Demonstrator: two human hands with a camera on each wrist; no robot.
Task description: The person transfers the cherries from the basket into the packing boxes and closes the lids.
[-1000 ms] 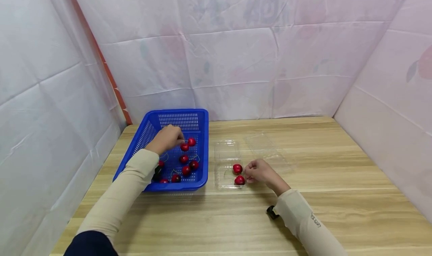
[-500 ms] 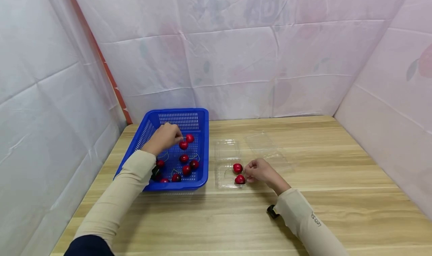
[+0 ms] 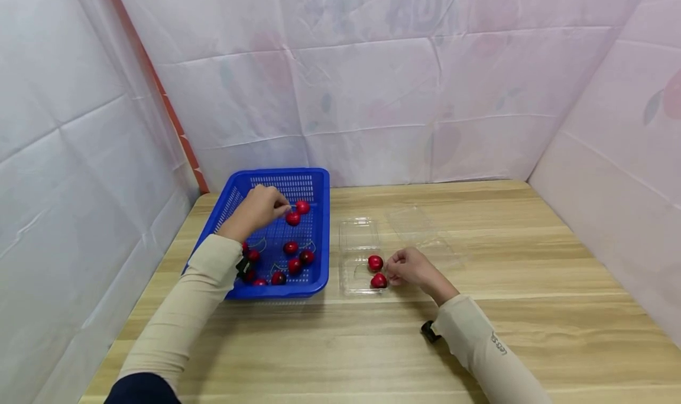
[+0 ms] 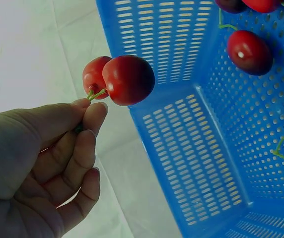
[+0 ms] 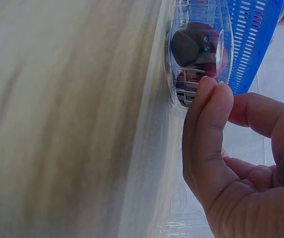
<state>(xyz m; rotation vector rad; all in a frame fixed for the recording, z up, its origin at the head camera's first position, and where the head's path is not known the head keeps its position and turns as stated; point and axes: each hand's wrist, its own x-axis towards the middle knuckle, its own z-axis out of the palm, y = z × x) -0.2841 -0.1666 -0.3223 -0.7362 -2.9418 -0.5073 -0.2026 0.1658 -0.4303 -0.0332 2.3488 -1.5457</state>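
Note:
My left hand (image 3: 259,207) pinches the green stems of a pair of red cherries (image 4: 127,79) between thumb and fingertips. In the head view the pair hangs over the back part of the blue basket (image 3: 322,238). Several other cherries (image 3: 291,248) lie on the basket's floor. To the right, a clear plastic box (image 3: 348,283) lies with its lid folded open, two cherries (image 3: 375,263) at its right side. My right hand (image 3: 412,269) pinches that box's right rim, its fingertips (image 5: 209,89) right at the clear wall.
More clear plastic boxes (image 3: 412,223) lie behind my right hand on the wooden table (image 3: 340,351). White cloth walls (image 3: 367,96) enclose the table at the back and sides.
My left hand has lifted the cherry pair and moved it slightly back in the basket. The right hand stays at the plastic box.

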